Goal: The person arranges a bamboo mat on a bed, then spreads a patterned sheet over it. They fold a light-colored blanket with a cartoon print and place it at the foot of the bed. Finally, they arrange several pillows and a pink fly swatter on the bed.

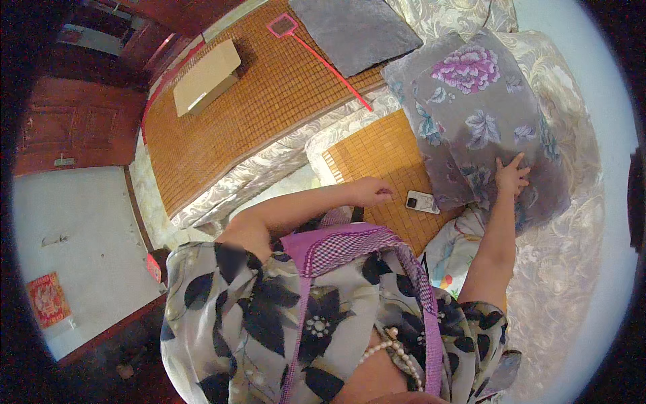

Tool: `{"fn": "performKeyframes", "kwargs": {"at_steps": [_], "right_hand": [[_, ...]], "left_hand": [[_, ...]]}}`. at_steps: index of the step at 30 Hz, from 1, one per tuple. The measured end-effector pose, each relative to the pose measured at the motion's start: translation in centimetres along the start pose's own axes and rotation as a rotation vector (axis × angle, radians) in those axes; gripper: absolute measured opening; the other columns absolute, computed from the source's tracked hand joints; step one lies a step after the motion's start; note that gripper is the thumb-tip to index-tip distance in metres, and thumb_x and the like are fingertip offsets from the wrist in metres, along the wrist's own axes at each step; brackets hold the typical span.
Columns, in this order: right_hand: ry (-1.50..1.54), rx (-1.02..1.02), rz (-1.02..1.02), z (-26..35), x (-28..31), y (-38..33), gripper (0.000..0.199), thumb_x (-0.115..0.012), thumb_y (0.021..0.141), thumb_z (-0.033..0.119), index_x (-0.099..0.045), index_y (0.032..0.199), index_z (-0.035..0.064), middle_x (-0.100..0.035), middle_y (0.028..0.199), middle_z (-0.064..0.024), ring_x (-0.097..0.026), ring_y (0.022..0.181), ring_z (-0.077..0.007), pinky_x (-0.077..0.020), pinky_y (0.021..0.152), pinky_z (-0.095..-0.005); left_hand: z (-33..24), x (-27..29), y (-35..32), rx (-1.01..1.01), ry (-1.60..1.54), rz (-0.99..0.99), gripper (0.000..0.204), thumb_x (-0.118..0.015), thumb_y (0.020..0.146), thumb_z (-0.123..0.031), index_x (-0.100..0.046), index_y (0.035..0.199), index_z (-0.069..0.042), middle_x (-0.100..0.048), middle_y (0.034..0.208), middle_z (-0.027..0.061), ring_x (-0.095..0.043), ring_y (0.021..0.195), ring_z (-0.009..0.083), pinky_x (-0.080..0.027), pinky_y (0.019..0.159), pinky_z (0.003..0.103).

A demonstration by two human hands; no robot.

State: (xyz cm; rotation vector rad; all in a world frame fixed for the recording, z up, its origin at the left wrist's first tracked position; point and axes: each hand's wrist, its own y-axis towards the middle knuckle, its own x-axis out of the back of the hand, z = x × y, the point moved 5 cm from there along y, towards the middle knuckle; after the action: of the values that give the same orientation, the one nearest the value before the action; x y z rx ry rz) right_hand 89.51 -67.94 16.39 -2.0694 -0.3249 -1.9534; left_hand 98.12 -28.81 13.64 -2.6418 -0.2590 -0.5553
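My right hand [513, 178] lies with fingers spread on a grey plush cushion [484, 135] printed with a pink flower and pale leaves. The cushion rests against the patterned sofa, and a second grey fold or cushion shows along its left side. My left hand [372, 192] is held in front of my body, above the bamboo seat mat [377, 151]. Its fingers are loosely curled in, and nothing shows in them. Just right of it, a white phone [422, 202] lies on the mat, close to the cushion's lower edge.
Across a narrow gap stands a long seat with a brown bamboo mat [262, 94]. On it are a cardboard box [207, 77], a red fly swatter [330, 67] and a plain grey cushion [356, 34]. A pale printed cloth [447, 249] lies by my right forearm. At left is a reddish-brown door [81, 121].
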Motion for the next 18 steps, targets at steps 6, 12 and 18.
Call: {"fn": "performKeyframes", "kwargs": {"at_steps": [6, 12, 18], "right_hand": [[-0.082, 0.089, -0.090, -0.8, -0.4, -0.9, 0.083, -0.055, 0.074, 0.057, -0.009, 0.137, 0.0292, -0.020, 0.136, -0.0239, -0.032, 0.114, -0.0516, -0.0382, 0.084, -0.0590], [-0.190, -0.036, -0.054, 0.4, -1.2, -0.9, 0.074, -0.053, 0.079, 0.038, -0.014, 0.136, 0.0134, -0.031, 0.129, -0.0251, -0.044, 0.107, -0.0450, -0.0397, 0.086, -0.0523], [0.036, -0.213, -0.155, 2.4, -4.6, -2.2, 0.053, -0.051, 0.076, 0.022, -0.031, 0.120, -0.0011, -0.045, 0.114, -0.0252, -0.050, 0.101, -0.0397, -0.0417, 0.086, -0.0462]], "left_hand": [[-15.2, 13.5, -7.8, -0.864, 0.147, -0.293, 0.022, -0.050, 0.083, -0.017, -0.058, 0.101, -0.008, -0.059, 0.094, 0.0117, -0.056, 0.087, 0.0287, -0.045, 0.075, 0.039], [-22.2, 25.9, -16.1, -1.308, -0.465, -0.145, 0.023, -0.050, 0.082, -0.015, -0.056, 0.100, -0.003, -0.059, 0.093, 0.0112, -0.056, 0.085, 0.0281, -0.045, 0.074, 0.038], [-19.3, 31.6, -18.6, -1.356, -0.738, 0.077, 0.025, -0.049, 0.083, -0.018, -0.056, 0.100, -0.002, -0.058, 0.094, 0.0117, -0.055, 0.086, 0.0273, -0.044, 0.075, 0.037]]}}
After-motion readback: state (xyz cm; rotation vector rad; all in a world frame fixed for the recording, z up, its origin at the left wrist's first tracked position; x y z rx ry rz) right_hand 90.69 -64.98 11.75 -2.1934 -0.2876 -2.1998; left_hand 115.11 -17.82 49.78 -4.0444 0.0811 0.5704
